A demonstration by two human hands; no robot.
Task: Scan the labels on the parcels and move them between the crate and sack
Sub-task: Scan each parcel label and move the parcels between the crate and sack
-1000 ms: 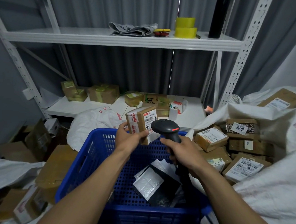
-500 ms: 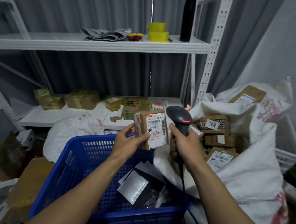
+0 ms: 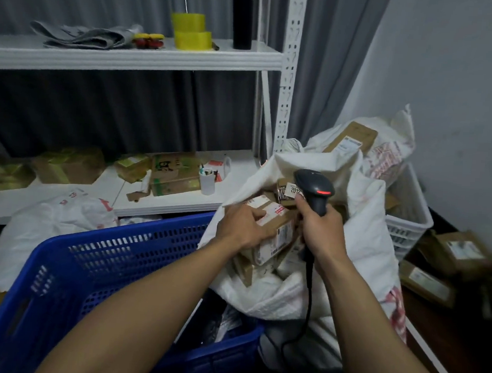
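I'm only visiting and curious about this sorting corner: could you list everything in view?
crate: one, blue, front left
sack: one, white, right of the crate
held parcel: one, brown, at the sack's mouth
sack parcels: several, brown, inside the sack
scanner: one, black, above the sack
tape rolls: two, yellow, stacked on top shelf
bottle: one, black, top shelf
shelf boxes: several, brown, lower shelf
cup: one, white, lower shelf
basket: one, white, beyond the sack
floor parcels: a few, brown, far right
left hand: one, grips the held parcel
right hand: one, grips the scanner
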